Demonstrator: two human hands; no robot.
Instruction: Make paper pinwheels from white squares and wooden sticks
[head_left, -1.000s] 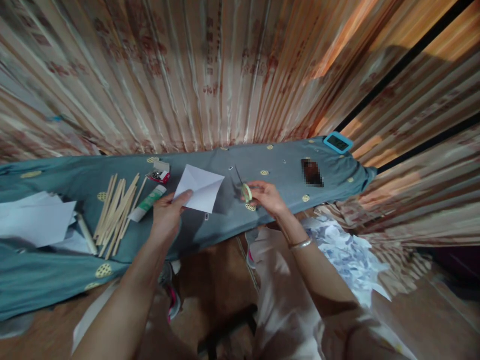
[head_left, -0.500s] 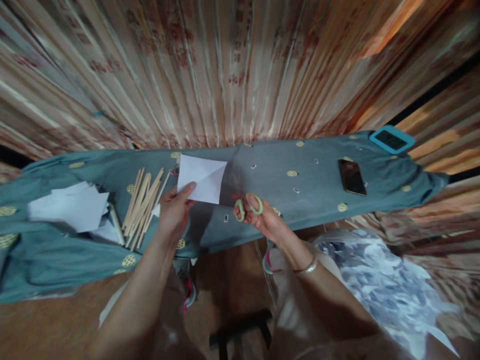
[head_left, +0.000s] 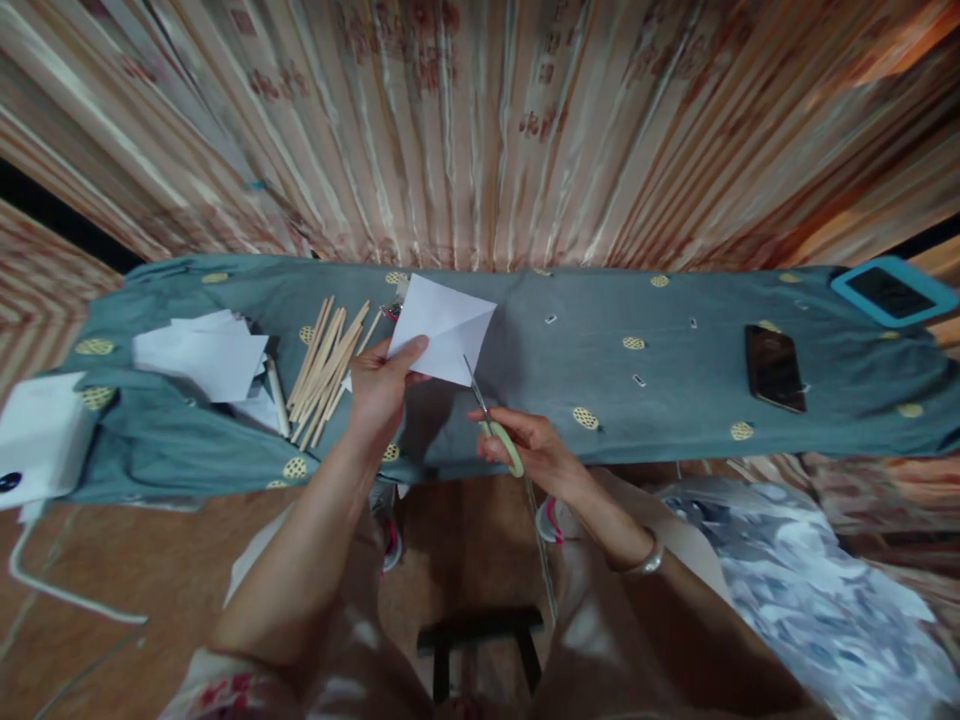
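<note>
A white square sheet of paper [head_left: 446, 320] with crease lines is pinched at its lower left corner by my left hand [head_left: 382, 385], thumb on top. My right hand [head_left: 529, 445] grips a pair of scissors [head_left: 504, 445] with pale green handles. Their narrow metal blades point up and to the left, the tips at the paper's lower right part. Whether the blades have entered the paper I cannot tell. Left of my left hand lie several thin wooden sticks [head_left: 330, 365] and a pile of white paper [head_left: 206, 355].
A grey-green cloth with pineapple prints covers the long table [head_left: 600, 380]. A dark phone [head_left: 775, 368] and a blue-framed tablet [head_left: 892, 292] lie at the right. A white device with a cable [head_left: 45, 435] sits at the left edge. A dark stool [head_left: 480, 630] stands below.
The scissors have turned from handles-up to blades pointing at the paper, and my right hand has brought them to its lower edge. The view has shifted to the left.
</note>
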